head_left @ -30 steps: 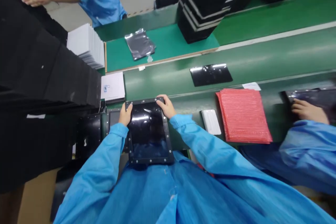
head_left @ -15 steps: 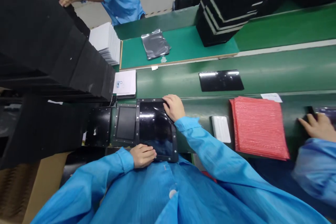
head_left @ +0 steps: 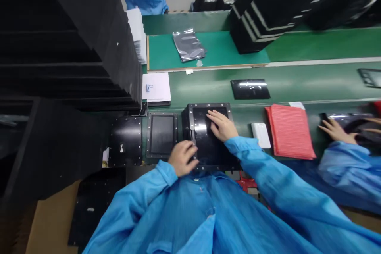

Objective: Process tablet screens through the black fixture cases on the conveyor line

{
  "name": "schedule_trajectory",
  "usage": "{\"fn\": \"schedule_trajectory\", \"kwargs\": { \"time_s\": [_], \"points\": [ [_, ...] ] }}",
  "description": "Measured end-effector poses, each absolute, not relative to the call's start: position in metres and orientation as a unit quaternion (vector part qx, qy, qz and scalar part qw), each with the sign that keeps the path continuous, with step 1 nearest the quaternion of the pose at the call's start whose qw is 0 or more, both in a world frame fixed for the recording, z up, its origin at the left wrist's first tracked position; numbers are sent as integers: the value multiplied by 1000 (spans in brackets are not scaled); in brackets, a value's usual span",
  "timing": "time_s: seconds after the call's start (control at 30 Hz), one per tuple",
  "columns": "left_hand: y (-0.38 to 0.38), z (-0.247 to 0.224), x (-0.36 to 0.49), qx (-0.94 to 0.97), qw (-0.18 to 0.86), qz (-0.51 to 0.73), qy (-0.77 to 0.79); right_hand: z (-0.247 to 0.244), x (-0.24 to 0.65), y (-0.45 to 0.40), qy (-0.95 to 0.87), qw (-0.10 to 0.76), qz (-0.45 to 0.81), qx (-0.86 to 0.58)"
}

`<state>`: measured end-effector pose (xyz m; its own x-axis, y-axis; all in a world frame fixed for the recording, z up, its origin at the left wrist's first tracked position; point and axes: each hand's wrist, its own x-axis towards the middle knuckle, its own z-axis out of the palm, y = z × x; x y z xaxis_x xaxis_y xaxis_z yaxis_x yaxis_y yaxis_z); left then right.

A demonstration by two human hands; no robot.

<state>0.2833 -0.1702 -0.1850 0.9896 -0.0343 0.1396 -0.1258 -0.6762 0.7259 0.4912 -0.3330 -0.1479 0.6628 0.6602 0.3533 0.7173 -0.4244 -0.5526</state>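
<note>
A black frame with pale rivets along its border [head_left: 210,167] lies in front of me, with a glossy black panel [head_left: 205,143] inside it. Its left side looks thick, like a box or a stack. My right hand [head_left: 222,126] rests on the panel's upper right part, fingers spread and flat. At the frame's left edge is my left hand [head_left: 183,158], fingers apart and slightly blurred; whether it touches the edge I cannot tell. To its left lies a second riveted black frame with a dark grey inner sheet [head_left: 162,135].
Tall stacks of black boards [head_left: 89,39] rise at left. A white block [head_left: 261,135] and red bubble bags [head_left: 291,131] lie to the right, near a co-worker's hand [head_left: 339,131]. Farther back are a black panel [head_left: 250,89], papers [head_left: 157,85] and grey film bags [head_left: 189,45].
The view has shifted. My left hand has left the frame's lower edge for its left side, fingers now spread. My right hand has slid from the upper right corner onto the panel.
</note>
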Motion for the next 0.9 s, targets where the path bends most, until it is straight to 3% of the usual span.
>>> {"fn": "schedule_trajectory", "kwargs": {
  "time_s": [0.13, 0.37, 0.57, 0.7, 0.8, 0.9],
  "points": [
    [-93, -223, 267, 886, 341, 25, 312, -141, 429, -350, -244, 424, -47, -871],
    [-109, -248, 289, 770, 384, 20, 508, -139, 359, -358, -149, 524, 100, -833],
    [-117, -223, 284, 766, 483, 89, 415, -139, 375, -361, -169, 557, 206, -787],
    [-140, -182, 286, 745, 551, 129, 354, -141, 390, -365, -205, 607, 310, -702],
    [-184, -133, 281, 795, 499, 148, 311, -140, 395, -364, -223, 684, 394, -572],
    [-246, -96, 276, 904, 384, 108, 153, -138, 402, -368, -158, 743, 396, -516]
  ]
}}
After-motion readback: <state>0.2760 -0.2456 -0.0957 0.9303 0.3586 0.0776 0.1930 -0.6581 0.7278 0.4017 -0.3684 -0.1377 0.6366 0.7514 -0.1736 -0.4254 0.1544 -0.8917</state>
